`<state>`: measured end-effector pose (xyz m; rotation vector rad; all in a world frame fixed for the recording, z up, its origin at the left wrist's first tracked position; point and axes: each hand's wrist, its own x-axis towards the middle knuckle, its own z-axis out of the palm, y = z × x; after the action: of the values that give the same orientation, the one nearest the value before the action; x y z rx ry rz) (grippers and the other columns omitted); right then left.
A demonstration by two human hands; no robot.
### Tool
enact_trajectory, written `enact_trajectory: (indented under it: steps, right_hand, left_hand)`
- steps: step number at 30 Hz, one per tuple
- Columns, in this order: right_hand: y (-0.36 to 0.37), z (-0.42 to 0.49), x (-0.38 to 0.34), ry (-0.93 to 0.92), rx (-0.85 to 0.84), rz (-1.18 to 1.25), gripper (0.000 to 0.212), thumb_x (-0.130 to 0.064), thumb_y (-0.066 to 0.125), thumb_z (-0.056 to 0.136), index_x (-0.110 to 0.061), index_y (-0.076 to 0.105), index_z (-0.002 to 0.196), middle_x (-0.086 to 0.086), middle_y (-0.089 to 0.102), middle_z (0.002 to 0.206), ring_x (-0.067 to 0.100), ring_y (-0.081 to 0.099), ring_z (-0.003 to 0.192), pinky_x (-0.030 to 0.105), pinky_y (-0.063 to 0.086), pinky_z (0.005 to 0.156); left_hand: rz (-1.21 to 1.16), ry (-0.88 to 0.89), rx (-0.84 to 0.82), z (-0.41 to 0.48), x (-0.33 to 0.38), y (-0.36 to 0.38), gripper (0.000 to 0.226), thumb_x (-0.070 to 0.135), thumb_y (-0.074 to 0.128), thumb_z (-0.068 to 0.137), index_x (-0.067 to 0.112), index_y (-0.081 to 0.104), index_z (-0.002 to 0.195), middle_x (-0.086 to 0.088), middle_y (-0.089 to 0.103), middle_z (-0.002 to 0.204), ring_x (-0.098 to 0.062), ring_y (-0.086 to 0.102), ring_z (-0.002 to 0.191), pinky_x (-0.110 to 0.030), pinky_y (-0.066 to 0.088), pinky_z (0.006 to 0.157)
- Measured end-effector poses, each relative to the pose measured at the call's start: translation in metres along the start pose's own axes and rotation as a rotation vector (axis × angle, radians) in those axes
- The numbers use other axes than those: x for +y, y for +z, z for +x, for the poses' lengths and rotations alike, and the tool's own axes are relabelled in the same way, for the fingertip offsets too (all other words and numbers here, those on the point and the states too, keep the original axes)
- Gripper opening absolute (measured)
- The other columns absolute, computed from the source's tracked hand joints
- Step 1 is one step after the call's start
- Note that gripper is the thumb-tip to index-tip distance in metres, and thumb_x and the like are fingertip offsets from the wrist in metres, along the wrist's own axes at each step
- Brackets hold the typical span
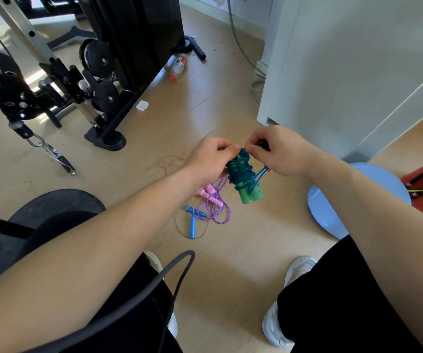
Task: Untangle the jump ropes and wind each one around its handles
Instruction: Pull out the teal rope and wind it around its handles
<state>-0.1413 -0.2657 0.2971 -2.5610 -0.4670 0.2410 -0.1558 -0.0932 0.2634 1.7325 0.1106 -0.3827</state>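
Bare forearms [103, 238] converge; left grip [210, 159] curls round the rope-wound green handles [251, 196]. At their 12 o'clock, right grip [279, 151] pinches blue rope [241, 171].

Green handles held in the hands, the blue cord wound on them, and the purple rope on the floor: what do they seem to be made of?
Green handles: likely hard plastic, slightly translucent, with smooth moulded ends.
Blue cord: probably soft PVC or rubber, glossy; it bends into tight coils.
Purple rope: seems a similar glossy plastic cord, with light glints on its loops.
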Motion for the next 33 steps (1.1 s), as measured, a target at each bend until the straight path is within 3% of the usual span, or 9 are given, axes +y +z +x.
enact_trajectory:
  steps: [5, 10, 13, 17, 21, 24, 28, 33]
  right_hand:
    - [0.001, 0.001, -0.004, -0.014, 0.019, -0.042, 0.010, -0.024, 0.058, 0.092, -0.017, 0.065, 0.089, -0.011, 0.060, 0.071, 0.002, 0.054, 0.063, 0.007, 0.035, 0.053]
    - [0.002, -0.001, -0.012, -0.073, 0.041, -0.160, 0.015, -0.022, 0.057, 0.090, -0.011, 0.066, 0.094, -0.005, 0.058, 0.073, 0.018, 0.055, 0.074, 0.025, 0.040, 0.066]
    - [0.007, 0.000, -0.013, -0.085, 0.021, -0.211, 0.012, -0.023, 0.055, 0.089, -0.014, 0.063, 0.091, 0.000, 0.062, 0.077, 0.024, 0.059, 0.078, 0.034, 0.051, 0.071]
    - [0.010, 0.001, -0.012, -0.083, 0.041, -0.239, 0.014, -0.022, 0.054, 0.090, -0.012, 0.064, 0.091, 0.003, 0.065, 0.079, 0.027, 0.060, 0.080, 0.040, 0.053, 0.072]
    - [0.017, 0.001, -0.011, -0.055, 0.135, -0.171, 0.016, -0.024, 0.055, 0.093, -0.012, 0.067, 0.093, 0.007, 0.069, 0.085, 0.027, 0.061, 0.082, 0.040, 0.053, 0.072]
    - [0.028, 0.000, -0.010, -0.009, 0.150, -0.115, 0.016, -0.024, 0.057, 0.094, -0.014, 0.069, 0.093, 0.008, 0.069, 0.086, 0.027, 0.061, 0.082, 0.038, 0.053, 0.072]
    - [0.027, 0.000, -0.009, 0.029, 0.134, -0.060, 0.016, -0.016, 0.059, 0.089, -0.015, 0.074, 0.091, 0.004, 0.071, 0.086, 0.023, 0.065, 0.083, 0.035, 0.054, 0.073]
    - [0.025, -0.001, -0.011, 0.102, 0.089, 0.045, 0.014, -0.008, 0.059, 0.082, -0.012, 0.072, 0.083, 0.002, 0.072, 0.070, 0.016, 0.070, 0.069, 0.038, 0.060, 0.068]
  left_hand:
    - [-0.055, -0.049, -0.038, 0.000, 0.000, 0.002, 0.019, 0.017, 0.050, 0.102, 0.014, 0.066, 0.093, -0.011, 0.062, 0.096, -0.018, 0.058, 0.084, -0.026, 0.053, 0.065]
    - [-0.176, -0.091, -0.076, -0.003, 0.001, 0.002, 0.018, 0.011, 0.048, 0.103, 0.002, 0.063, 0.106, -0.013, 0.060, 0.094, -0.018, 0.061, 0.081, -0.032, 0.059, 0.081]
    - [-0.189, -0.096, -0.092, -0.003, -0.001, 0.002, 0.016, 0.007, 0.049, 0.102, 0.003, 0.064, 0.100, -0.011, 0.063, 0.090, -0.018, 0.063, 0.081, -0.036, 0.058, 0.086]
    - [-0.110, -0.047, -0.034, 0.001, -0.005, 0.002, 0.013, 0.006, 0.054, 0.099, 0.007, 0.066, 0.095, -0.012, 0.065, 0.090, -0.022, 0.063, 0.084, -0.044, 0.056, 0.091]
    - [0.043, 0.019, 0.073, 0.006, -0.009, 0.003, 0.016, 0.011, 0.056, 0.098, 0.016, 0.067, 0.088, -0.007, 0.068, 0.085, -0.019, 0.063, 0.078, -0.037, 0.057, 0.079]
    - [0.164, 0.051, 0.131, 0.008, -0.011, 0.004, 0.010, 0.016, 0.059, 0.096, 0.017, 0.065, 0.088, 0.001, 0.065, 0.078, -0.011, 0.058, 0.066, -0.025, 0.046, 0.064]
    - [0.213, 0.074, 0.157, 0.008, -0.013, 0.004, 0.016, 0.013, 0.057, 0.094, 0.022, 0.062, 0.081, 0.002, 0.065, 0.078, -0.012, 0.059, 0.069, -0.024, 0.045, 0.064]
    - [0.250, 0.074, 0.187, 0.005, -0.013, 0.009, 0.010, 0.009, 0.060, 0.087, 0.017, 0.063, 0.082, 0.000, 0.064, 0.076, -0.012, 0.057, 0.065, -0.022, 0.043, 0.060]
